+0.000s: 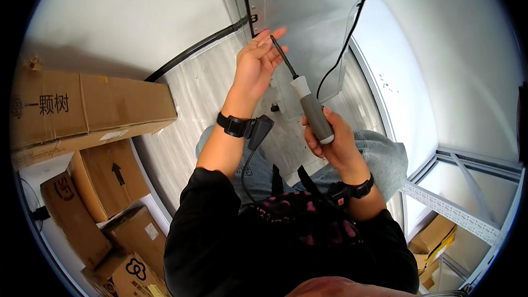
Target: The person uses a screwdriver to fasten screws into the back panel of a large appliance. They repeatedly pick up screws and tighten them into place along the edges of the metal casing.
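Observation:
My right hand (336,142) is wrapped round the lower end of a screwdriver (315,111) with a grey and white handle. Its dark shaft slants up and to the left, and the tip ends at the fingers of my left hand (260,59). Those fingers are stretched out and apart, a little blurred; whether they touch the tip I cannot tell. Just beyond both hands stands a metal cabinet panel (308,33) with screws along its left edge and a round vent at the top.
A black cable (352,29) hangs down the panel. Cardboard boxes (124,102) are stacked on the left, some on a shelf. To the right is a white metal rack (451,206) with a box below. A small black object (275,108) lies on the wood-look floor (193,85).

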### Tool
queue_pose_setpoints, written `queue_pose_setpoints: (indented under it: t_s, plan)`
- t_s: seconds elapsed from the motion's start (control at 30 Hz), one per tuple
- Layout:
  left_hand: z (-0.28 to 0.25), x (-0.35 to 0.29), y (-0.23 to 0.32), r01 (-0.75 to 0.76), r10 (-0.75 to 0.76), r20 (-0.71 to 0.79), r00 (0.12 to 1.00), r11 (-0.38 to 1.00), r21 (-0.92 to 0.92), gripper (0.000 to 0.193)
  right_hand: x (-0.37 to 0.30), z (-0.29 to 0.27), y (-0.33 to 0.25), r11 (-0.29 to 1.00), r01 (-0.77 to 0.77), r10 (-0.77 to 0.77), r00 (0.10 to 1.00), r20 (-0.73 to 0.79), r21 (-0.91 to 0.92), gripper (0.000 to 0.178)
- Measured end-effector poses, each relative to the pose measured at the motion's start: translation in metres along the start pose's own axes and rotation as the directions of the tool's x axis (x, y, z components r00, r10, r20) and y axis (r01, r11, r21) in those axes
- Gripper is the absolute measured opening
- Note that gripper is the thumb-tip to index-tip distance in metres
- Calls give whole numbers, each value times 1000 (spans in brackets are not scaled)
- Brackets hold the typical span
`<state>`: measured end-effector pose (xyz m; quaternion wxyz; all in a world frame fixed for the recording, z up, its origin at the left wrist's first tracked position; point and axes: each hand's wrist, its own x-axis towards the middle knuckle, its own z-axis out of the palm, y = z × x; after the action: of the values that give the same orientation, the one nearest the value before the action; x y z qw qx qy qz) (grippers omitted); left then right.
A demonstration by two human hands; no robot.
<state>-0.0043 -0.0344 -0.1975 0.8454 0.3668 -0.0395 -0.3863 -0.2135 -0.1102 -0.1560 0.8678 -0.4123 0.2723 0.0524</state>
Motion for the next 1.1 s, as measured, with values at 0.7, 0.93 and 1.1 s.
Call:
queue_pose_setpoints:
  t_s: [0.7,0.93,1.1]
  plan:
    - [148,59,-178,131,-186,230,955,963,235,16,-73,-295,-176,864,144,-192,980,-52,-483,36]
    - [166,136,-313,140,-241,152,959,863,485,20,-28,-446,-129,844,74,-246,933,-261,-532,31]
    - [138,184,-404,72,-207,90,974,660,748,24,-13,-517,-80,950,213,-295,846,-443,-227,31]
